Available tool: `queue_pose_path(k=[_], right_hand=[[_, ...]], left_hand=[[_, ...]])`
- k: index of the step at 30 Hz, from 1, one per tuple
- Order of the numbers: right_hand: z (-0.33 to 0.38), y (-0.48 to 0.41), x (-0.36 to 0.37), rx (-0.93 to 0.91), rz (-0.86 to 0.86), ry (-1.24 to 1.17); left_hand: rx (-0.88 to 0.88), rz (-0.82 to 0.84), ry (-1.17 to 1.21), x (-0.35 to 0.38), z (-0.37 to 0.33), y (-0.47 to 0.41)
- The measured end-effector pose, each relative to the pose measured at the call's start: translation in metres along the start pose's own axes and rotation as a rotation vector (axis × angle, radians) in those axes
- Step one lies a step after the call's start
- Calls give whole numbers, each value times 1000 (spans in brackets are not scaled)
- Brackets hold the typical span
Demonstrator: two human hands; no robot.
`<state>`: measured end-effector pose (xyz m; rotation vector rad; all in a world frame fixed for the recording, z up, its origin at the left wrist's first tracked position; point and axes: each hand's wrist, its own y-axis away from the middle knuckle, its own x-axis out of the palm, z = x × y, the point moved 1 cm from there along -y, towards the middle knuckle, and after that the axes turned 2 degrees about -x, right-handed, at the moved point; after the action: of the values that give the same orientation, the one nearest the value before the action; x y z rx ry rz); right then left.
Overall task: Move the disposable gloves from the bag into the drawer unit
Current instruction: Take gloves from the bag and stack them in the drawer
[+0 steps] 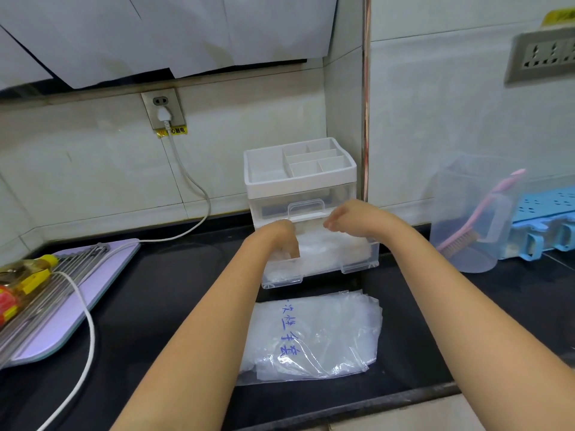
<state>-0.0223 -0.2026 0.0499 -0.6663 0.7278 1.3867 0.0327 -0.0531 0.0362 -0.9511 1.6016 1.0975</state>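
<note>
The white and clear drawer unit (300, 178) stands against the back wall with its lower drawer (357, 265) pulled out. A heap of clear disposable gloves (329, 247) lies inside that drawer. My left hand (278, 236) reaches into the drawer's left part, its fingers pointing down onto the gloves and showing through the clear front. Over the drawer's right part hovers my right hand (345, 217), fingers loosely curled, with nothing visible in it. The clear plastic bag (314, 337) with blue writing lies flat on the black counter just in front of the drawer.
A purple board (74, 293) with metal rods and an oil bottle (21, 284) lies at the left, crossed by a white power cord (87, 331). At the right stand a clear jug (466, 219) holding a pink brush and a blue rack (544, 219).
</note>
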Motion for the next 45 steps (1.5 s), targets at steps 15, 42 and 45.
queue_pose_path(k=[15, 42, 45], right_hand=[[-59, 108, 14, -44, -302, -317], [-115, 99, 99, 76, -445, -309], [-115, 104, 98, 67, -496, -379]], left_hand=[[297, -513, 700, 63, -18, 104], [443, -390, 398, 178, -54, 92], [419, -418, 387, 178, -54, 91]])
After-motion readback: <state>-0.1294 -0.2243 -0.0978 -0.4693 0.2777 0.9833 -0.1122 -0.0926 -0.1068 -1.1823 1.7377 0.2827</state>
